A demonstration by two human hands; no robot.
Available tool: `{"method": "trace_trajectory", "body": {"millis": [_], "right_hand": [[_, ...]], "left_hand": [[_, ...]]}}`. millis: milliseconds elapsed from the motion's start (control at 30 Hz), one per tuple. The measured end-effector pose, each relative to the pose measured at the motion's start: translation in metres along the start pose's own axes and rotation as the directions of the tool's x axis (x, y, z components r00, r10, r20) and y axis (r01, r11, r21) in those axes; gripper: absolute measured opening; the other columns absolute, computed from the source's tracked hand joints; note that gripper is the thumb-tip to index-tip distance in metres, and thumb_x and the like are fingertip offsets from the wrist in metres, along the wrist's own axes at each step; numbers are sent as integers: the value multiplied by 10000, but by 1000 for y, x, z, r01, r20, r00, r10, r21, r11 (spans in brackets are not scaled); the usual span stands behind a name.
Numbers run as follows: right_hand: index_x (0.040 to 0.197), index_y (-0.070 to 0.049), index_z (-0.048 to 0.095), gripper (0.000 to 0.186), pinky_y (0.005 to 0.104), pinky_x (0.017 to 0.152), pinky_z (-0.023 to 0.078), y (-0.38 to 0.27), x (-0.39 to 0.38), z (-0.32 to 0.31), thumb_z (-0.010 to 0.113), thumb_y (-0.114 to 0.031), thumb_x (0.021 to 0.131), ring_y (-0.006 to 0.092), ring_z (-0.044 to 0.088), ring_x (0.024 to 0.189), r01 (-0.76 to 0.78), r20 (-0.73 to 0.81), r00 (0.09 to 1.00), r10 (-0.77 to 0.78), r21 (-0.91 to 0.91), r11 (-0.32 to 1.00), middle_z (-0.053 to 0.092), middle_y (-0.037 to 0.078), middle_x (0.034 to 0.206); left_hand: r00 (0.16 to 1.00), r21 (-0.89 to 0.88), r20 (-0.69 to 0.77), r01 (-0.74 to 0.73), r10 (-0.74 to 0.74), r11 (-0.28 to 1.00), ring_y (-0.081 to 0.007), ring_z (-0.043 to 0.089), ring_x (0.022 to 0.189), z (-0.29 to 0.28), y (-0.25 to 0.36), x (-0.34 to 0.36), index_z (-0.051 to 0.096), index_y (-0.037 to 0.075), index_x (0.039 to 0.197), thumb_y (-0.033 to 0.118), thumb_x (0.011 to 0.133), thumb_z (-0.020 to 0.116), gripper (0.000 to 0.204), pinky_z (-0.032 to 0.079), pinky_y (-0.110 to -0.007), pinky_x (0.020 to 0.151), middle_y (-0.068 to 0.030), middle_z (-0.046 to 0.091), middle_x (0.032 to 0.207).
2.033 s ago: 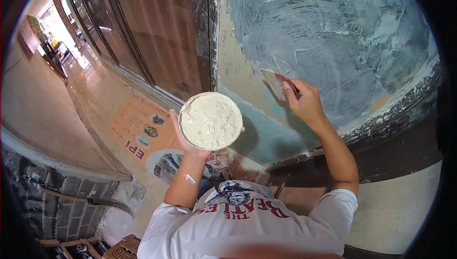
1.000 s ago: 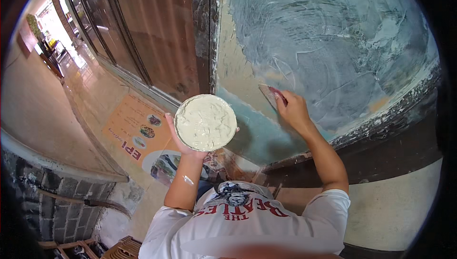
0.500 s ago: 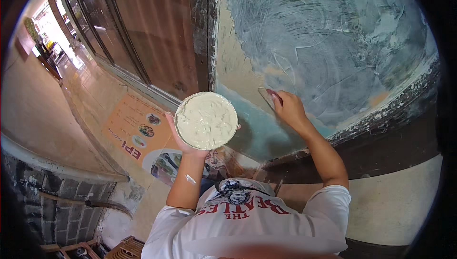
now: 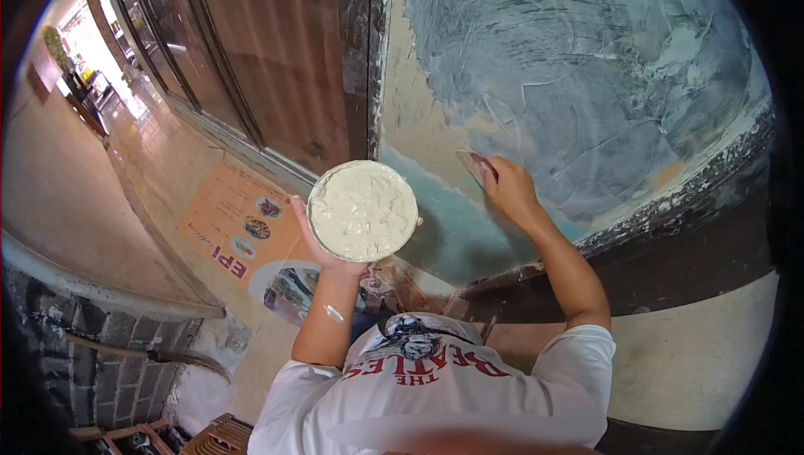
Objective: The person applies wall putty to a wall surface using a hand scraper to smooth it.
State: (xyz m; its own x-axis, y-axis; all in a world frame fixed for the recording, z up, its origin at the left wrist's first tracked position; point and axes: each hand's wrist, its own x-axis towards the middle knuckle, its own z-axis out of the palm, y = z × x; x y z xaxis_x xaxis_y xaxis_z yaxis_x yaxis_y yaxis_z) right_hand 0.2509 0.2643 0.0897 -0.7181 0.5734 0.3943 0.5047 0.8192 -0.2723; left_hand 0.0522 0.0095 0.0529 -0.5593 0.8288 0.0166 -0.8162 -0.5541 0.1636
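The fingers of the right hand [image 4: 509, 190] are closed around the scraper [image 4: 471, 167], whose blade is at the wall [image 4: 578, 103], between its left edge and lower corner. Too steep an angle could, I think, scratch the coat. The left hand [image 4: 321, 254] grips the round tub of pale paste [image 4: 362, 210] from below, beside that left edge; if this palm tilts, the tub may slip.

Right of the tub [image 4: 363, 259], a scraper [image 4: 472, 165] seemingly touches the wall [image 4: 569, 103].
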Motion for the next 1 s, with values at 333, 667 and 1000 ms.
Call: {"method": "trace_trajectory", "body": {"millis": [333,667,1000], "right_hand": [[917,-27,666,181,522,694,508,-12,-1,-9,607,-193,961,445,658,804,16,-89,996,-4,137,990,688,219,870],[1003,-34,697,170,507,689,507,-20,13,-34,626,-178,945,427,669,804,5,-135,991,14,140,990,704,205,893],[972,-35,687,193,536,719,519,-13,17,-17,612,-212,955,444,668,826,-40,-56,998,40,4,999,703,208,914]], "left_hand": [[999,-31,-48,-25,24,999,-501,418,1386,0,4,-2,442,109,1527,807,927,339,927,301,-832,1028,-188,389,1594],[999,-12,36,4,-3,1000,-483,437,1377,9,5,-4,456,102,1514,807,926,347,925,343,-781,1049,-183,413,1578],[1000,-89,-12,11,-13,996,-475,429,1389,10,2,1,468,114,1510,798,937,336,902,339,-757,1075,-178,424,1575]]}}
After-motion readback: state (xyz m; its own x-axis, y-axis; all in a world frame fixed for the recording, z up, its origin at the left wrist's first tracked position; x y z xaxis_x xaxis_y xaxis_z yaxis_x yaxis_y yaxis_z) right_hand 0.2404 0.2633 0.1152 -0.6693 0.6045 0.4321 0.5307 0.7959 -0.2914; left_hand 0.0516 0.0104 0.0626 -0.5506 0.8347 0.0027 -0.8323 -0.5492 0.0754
